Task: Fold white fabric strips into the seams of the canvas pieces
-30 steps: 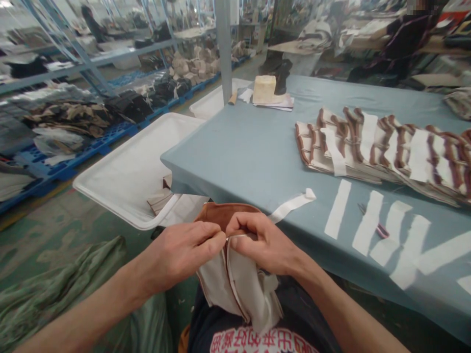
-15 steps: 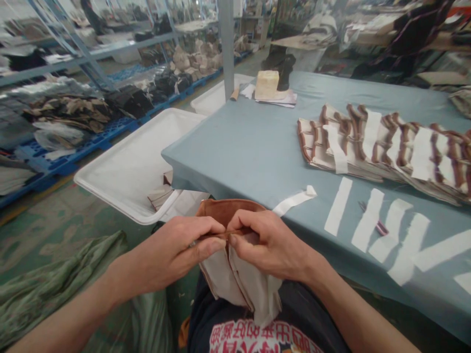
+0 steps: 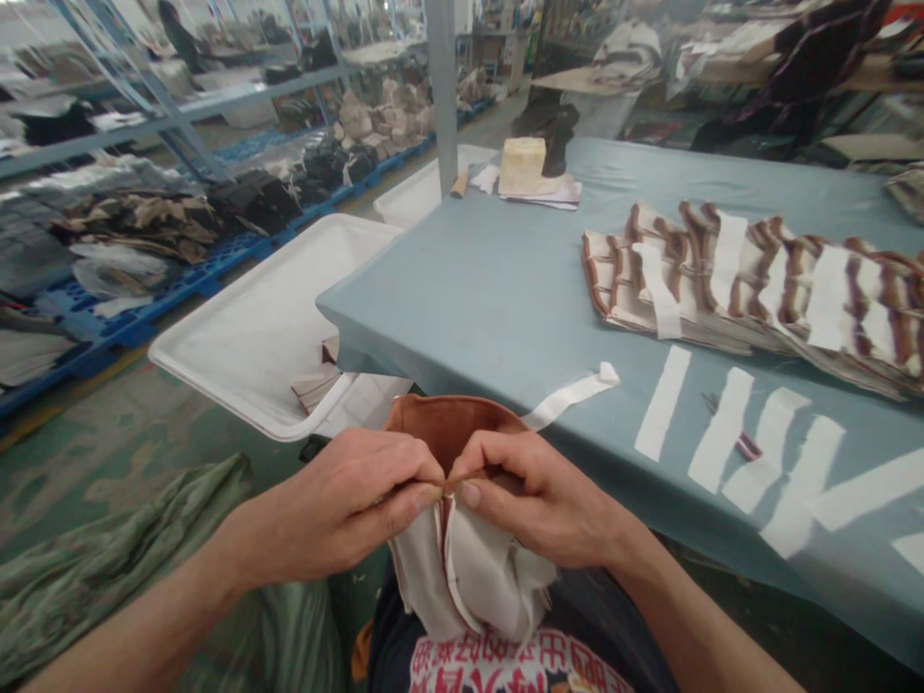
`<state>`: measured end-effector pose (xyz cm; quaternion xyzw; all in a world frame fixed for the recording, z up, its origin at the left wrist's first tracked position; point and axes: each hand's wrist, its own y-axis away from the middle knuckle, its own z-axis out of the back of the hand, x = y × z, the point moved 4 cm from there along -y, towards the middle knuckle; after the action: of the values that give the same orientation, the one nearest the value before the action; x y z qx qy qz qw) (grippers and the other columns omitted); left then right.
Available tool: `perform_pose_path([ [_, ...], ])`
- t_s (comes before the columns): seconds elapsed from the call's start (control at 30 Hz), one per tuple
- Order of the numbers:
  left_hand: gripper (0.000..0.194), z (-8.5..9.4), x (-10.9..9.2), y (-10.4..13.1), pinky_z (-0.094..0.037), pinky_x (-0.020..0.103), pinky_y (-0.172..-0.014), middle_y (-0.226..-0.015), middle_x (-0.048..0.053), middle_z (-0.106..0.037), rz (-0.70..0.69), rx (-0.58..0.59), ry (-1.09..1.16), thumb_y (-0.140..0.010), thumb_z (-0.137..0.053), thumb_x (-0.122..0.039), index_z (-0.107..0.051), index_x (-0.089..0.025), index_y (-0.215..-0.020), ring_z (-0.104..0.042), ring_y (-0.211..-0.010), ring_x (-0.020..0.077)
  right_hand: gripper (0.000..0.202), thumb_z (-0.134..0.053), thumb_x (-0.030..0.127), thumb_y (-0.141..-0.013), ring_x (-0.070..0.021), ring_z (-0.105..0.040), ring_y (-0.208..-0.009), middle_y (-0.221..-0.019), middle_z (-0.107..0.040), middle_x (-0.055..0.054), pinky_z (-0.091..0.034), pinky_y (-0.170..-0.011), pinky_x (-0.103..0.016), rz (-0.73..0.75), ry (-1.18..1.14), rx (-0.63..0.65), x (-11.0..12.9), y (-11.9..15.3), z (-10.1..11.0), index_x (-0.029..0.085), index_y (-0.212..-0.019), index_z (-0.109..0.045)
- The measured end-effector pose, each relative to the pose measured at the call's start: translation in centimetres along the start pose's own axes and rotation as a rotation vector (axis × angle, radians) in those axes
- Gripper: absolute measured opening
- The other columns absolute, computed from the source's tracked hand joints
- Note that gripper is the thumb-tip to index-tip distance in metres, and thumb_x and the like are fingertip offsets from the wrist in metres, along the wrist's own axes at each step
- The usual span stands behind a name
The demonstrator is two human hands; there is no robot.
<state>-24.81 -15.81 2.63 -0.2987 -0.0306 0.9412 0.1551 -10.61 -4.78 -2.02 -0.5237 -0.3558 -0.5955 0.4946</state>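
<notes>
Both hands pinch the near rim of a fabric pouch (image 3: 498,577), whose outer side is off-white and whose inside is rust brown. It hangs over my lap, in front of the table edge. My left hand (image 3: 339,500) grips the rim just left of a vertical seam, thumb below and fingers on top. On the other side of that seam my right hand (image 3: 541,491) holds the rim the same way, and the two thumbs nearly meet. The pouch's brown far edge (image 3: 454,409) stands up behind the fingers. Part of the rim is hidden under the hands.
On the blue-covered table (image 3: 448,289) lie a row of brown-edged off-white pieces (image 3: 751,298), several white strips (image 3: 664,404), small thread snips (image 3: 748,447) and a yellowish block (image 3: 523,166). A white bin (image 3: 238,318) stands left of the table; green cloth (image 3: 144,558) lies lower left.
The pouch's front panels have shifted, so the seam gap below the thumbs looks wider and more of the brown inside shows. Both hands keep their pinch, slightly lower.
</notes>
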Motion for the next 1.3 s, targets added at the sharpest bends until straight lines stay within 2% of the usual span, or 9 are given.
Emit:
perform_pose_path([
  [0.23, 0.024, 0.3, 0.3, -0.3, -0.039, 0.025, -0.069, -0.072, -0.005, -0.059, -0.016, -0.108, -0.062, -0.105, -0.05, -0.017, -0.056, -0.02, -0.082, -0.053, -0.068, 0.013, 0.043, -0.068, 0.051, -0.094, -0.0075, -0.031, -0.053, -0.061, -0.039, 0.008, -0.023, -0.048, -0.023, -0.056, -0.175, 0.007, 0.3, -1.7, -0.4, 0.02, -0.07, -0.051],
  [0.33, 0.026, 0.8, 2.6, 0.1, -0.039, 0.023, -0.066, -0.069, -0.005, -0.06, 0.088, -0.024, 0.133, -0.105, -0.056, -0.028, -0.06, -0.02, -0.08, -0.054, -0.065, 0.0112, 0.034, -0.062, 0.041, -0.097, -0.0078, -0.031, -0.053, -0.061, -0.037, 0.009, -0.024, -0.05, -0.024, -0.007, -0.147, 0.026, 1.0, -2.2, -1.0, 0.021, -0.073, -0.049],
  [0.43, 0.045, 1.8, 4.8, 1.2, -0.035, 0.023, -0.057, -0.062, -0.006, -0.051, 0.204, 0.023, 0.283, -0.106, -0.053, -0.045, -0.055, -0.019, -0.069, -0.045, -0.057, 0.0106, 0.025, -0.055, 0.026, -0.097, -0.0086, -0.035, -0.054, -0.061, -0.04, 0.008, -0.026, -0.053, -0.025, 0.073, 0.04, -0.006, 1.9, -1.9, -0.9, 0.021, -0.074, -0.048],
  [0.5, 0.056, 2.5, 5.5, 2.2, -0.034, 0.025, -0.056, -0.061, -0.005, -0.047, 0.262, 0.004, 0.343, -0.107, -0.044, -0.056, -0.051, -0.019, -0.066, -0.042, -0.057, 0.0116, 0.026, -0.052, 0.027, -0.101, -0.0096, -0.037, -0.056, -0.063, -0.043, 0.007, -0.028, -0.055, -0.025, 0.078, 0.102, -0.028, 1.8, -1.6, -0.3, 0.021, -0.075, -0.049],
  [0.6, 0.063, 3.0, 5.2, 3.1, -0.04, 0.026, -0.063, -0.067, -0.002, -0.055, 0.313, -0.032, 0.43, -0.106, -0.033, -0.067, -0.058, -0.018, -0.074, -0.049, -0.065, 0.0148, 0.031, -0.046, 0.036, -0.108, -0.0115, -0.045, -0.063, -0.071, -0.05, 0.005, -0.034, -0.058, -0.026, 0.016, 0.139, -0.057, 0.2, -1.7, 0.7, 0.021, -0.082, -0.052],
  [0.73, 0.04, 2.4, 4.0, 3.1, -0.044, 0.024, -0.069, -0.078, 0.0, -0.064, 0.327, 0.054, 0.481, -0.101, -0.051, -0.053, -0.064, -0.018, -0.086, -0.055, -0.072, 0.0154, 0.03, -0.042, 0.037, -0.112, -0.0148, -0.054, -0.074, -0.08, -0.059, 0.001, -0.041, -0.069, -0.028, -0.025, 0.286, -0.061, -2.7, -2.4, 1.2, 0.021, -0.09, -0.056],
  [0.83, 0.022, 2.0, 3.6, 2.4, -0.044, 0.022, -0.07, -0.082, 0.0, -0.069, 0.277, 0.11, 0.433, -0.094, -0.063, -0.038, -0.067, -0.017, -0.091, -0.058, -0.074, 0.0138, 0.026, -0.042, 0.033, -0.111, -0.0172, -0.056, -0.078, -0.084, -0.062, -0.001, -0.041, -0.072, -0.031, 0.034, 0.43, -0.065, -3.5, -3.0, 1.0, 0.021, -0.093, -0.056],
  [1.0, 0.02, 1.9, 3.6, 1.5, -0.044, 0.021, -0.07, -0.082, 0.001, -0.074, 0.237, 0.114, 0.465, -0.097, -0.063, -0.033, -0.072, -0.016, -0.092, -0.061, -0.073, 0.0128, 0.021, -0.043, 0.026, -0.11, -0.02, -0.059, -0.086, -0.089, -0.066, -0.004, -0.041, -0.08, -0.034, 0.153, 0.519, -0.048, -3.2, -3.7, 0.4, 0.021, -0.094, -0.057],
  [1.3, 0.018, 2.2, 3.5, 1.4, -0.042, 0.018, -0.061, -0.073, 0.0, -0.071, 0.243, 0.107, 0.508, -0.097, -0.061, -0.026, -0.074, -0.014, -0.093, -0.059, -0.064, 0.0108, 0.024, -0.046, 0.026, -0.11, -0.0189, -0.06, -0.085, -0.09, -0.069, -0.003, -0.042, -0.081, -0.033, 0.081, 0.396, -0.061, -4.2, -4.3, -0.2, 0.02, -0.092, -0.061],
])
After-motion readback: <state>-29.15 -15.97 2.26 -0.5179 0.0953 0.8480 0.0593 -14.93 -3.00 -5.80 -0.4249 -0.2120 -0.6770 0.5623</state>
